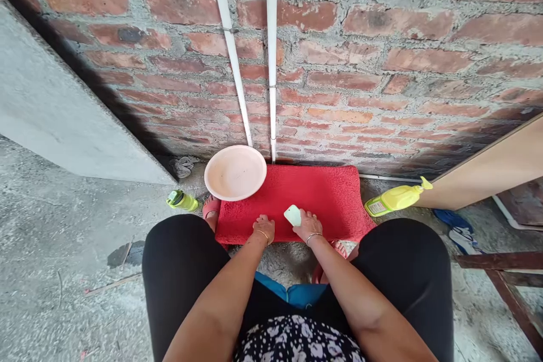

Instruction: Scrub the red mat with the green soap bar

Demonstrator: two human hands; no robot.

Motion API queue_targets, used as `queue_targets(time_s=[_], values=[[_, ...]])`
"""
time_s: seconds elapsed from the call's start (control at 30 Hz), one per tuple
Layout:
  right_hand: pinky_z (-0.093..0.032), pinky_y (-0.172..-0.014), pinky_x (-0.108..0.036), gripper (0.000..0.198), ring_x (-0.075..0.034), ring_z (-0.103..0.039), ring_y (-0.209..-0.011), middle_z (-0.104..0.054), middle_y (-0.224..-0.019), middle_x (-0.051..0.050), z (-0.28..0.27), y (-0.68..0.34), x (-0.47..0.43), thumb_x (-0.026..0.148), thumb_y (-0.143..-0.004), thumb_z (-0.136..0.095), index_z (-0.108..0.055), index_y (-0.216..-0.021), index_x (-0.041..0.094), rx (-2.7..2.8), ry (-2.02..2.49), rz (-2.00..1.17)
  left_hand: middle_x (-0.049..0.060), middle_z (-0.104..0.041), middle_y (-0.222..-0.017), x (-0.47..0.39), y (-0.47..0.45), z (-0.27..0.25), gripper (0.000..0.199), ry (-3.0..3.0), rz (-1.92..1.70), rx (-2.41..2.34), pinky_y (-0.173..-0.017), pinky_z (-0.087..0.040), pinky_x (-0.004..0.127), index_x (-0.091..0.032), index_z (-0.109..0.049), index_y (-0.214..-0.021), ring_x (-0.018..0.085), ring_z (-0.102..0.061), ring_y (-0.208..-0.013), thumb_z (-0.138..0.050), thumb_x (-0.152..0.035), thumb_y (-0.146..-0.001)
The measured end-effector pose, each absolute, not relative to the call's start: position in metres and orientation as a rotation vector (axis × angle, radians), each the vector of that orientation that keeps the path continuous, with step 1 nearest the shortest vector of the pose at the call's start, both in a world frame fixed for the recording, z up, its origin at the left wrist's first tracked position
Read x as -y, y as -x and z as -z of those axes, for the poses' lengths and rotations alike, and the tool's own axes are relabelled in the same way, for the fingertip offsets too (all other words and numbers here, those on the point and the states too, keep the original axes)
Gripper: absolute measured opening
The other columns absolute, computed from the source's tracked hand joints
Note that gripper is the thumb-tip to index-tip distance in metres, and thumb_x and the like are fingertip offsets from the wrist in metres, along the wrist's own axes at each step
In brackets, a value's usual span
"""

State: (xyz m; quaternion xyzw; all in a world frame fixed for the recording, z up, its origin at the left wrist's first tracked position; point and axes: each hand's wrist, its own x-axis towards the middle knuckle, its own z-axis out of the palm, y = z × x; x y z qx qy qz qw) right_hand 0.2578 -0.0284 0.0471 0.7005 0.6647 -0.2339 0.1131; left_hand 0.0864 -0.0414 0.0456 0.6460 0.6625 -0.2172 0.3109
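Observation:
A thick red towel with a rough surface lies over a low, bench-like support against the wall. My left hand is at its near edge, fingers bent and pressed onto the cloth. Just to the right, my right hand grips a pale green flat block with rounded corners and a small dark spot near one end. The block is over the towel; its underside is hidden. A pale pink basin overlaps the towel's far left corner.
A yellow pump bottle leans tilted at the towel's right. A green-yellow bottle is on the floor at left. Two white pipes run down the brick wall. Boards flank both sides; blue sandals and a wooden frame are at right.

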Motion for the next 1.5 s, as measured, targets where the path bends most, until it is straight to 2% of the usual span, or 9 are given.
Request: queue_targets(time_s=[0.27,0.37,0.43,0.57,0.73,0.9,1.03,1.27,1.5], values=[[-0.044,-0.09,-0.037,0.072,-0.029,-0.053,-0.117,-0.053,-0.13,-0.015,-0.044,-0.31,0.019,0.05,-0.077,-0.059,-0.04,-0.139,0.018,-1.661,-2.296,0.727,0.023,-0.036,-0.15,0.042,-0.096,-0.048,0.059,-1.74,0.627,-1.807,-0.095,-0.046,0.05,-0.019,-0.054,-0.136,0.041,-0.042,-0.132,-0.059,-0.025,-0.078],[-0.045,-0.092,-0.037,0.075,-0.03,-0.053,-0.117,-0.052,-0.131,-0.014,-0.041,-0.305,0.018,0.053,-0.079,-0.056,-0.036,-0.142,0.018,-1.649,-2.296,0.775,0.023,-0.044,-0.142,0.041,-0.096,-0.05,0.051,-1.752,0.57,-1.785,-0.094,-0.047,0.05,-0.017,-0.058,-0.131,0.039,-0.046,-0.129,-0.057,-0.023,-0.08],[-0.044,-0.093,-0.037,0.075,-0.029,-0.054,-0.117,-0.053,-0.13,-0.013,-0.038,-0.297,0.019,0.052,-0.079,-0.056,-0.036,-0.143,0.019,-1.737,-2.234,0.775,0.016,-0.052,-0.136,0.036,-0.093,-0.055,0.044,-1.777,0.508,-1.717,-0.096,-0.047,0.045,-0.022,-0.061,-0.127,0.032,-0.051,-0.124,-0.055,-0.027,-0.083],[-0.044,-0.093,-0.037,0.075,-0.029,-0.055,-0.116,-0.054,-0.129,-0.015,-0.031,-0.284,0.021,0.046,-0.08,-0.057,-0.035,-0.145,0.016,-1.871,-2.108,0.694,0.006,-0.056,-0.13,0.004,-0.078,-0.078,0.041,-1.91,0.07,-1.692,-0.101,-0.043,0.033,-0.03,-0.051,-0.134,0.02,-0.053,-0.118,-0.039,-0.034,-0.095],[-0.045,-0.092,-0.037,0.076,-0.027,-0.057,-0.115,-0.055,-0.129,-0.013,-0.026,-0.29,0.013,0.047,-0.077,-0.056,-0.035,-0.144,0.018,-1.834,-2.069,0.832,0.016,-0.051,-0.132,-0.065,-0.031,-0.1,0.049,-1.667,-0.432,-2.259,-0.105,-0.039,0.039,-0.018,-0.043,-0.141,0.025,-0.049,-0.12,-0.031,-0.039,-0.098],[-0.047,-0.088,-0.039,0.076,-0.028,-0.059,-0.113,-0.056,-0.13,-0.012,-0.022,-0.297,0.006,0.051,-0.075,-0.052,-0.036,-0.143,0.021,-1.773,-2.049,0.924,0.021,-0.033,-0.153,-0.109,0.021,-0.071,0.065,-1.472,-0.164,-2.406,-0.11,-0.032,0.047,-0.014,-0.03,-0.15,0.034,-0.028,-0.142,-0.034,-0.05,-0.095],[-0.048,-0.09,-0.038,0.074,-0.028,-0.058,-0.116,-0.054,-0.133,-0.011,-0.014,-0.302,0.006,0.053,-0.074,-0.05,-0.037,-0.141,0.023,-1.759,-2.056,1.014,0.018,-0.019,-0.161,-0.128,0.041,-0.043,0.067,-1.574,0.008,-2.241,-0.116,-0.022,0.051,-0.016,-0.023,-0.153,0.034,-0.013,-0.148,-0.029,-0.051,-0.096],[-0.048,-0.093,-0.039,0.075,-0.027,-0.058,-0.116,-0.055,-0.133,-0.011,-0.002,-0.31,0.006,0.057,-0.073,-0.048,-0.036,-0.138,0.022,-1.752,-2.041,1.085,0.011,-0.015,-0.163,-0.146,0.043,-0.017,0.067,-1.665,0.009,-2.169,-0.119,-0.016,0.051,-0.023,-0.019,-0.155,0.031,-0.007,-0.15,-0.029,-0.052,-0.095],[-0.05,-0.091,-0.037,0.073,-0.025,-0.061,-0.114,-0.056,-0.132,-0.011,-0.001,-0.311,0.003,0.056,-0.073,-0.049,-0.038,-0.138,0.023,-1.773,-2.02,1.075,0.011,-0.024,-0.159,-0.139,0.039,-0.018,0.058,-1.716,0.053,-2.125,-0.117,-0.015,0.055,-0.026,-0.031,-0.151,0.031,-0.011,-0.148,-0.029,-0.044,-0.096]])
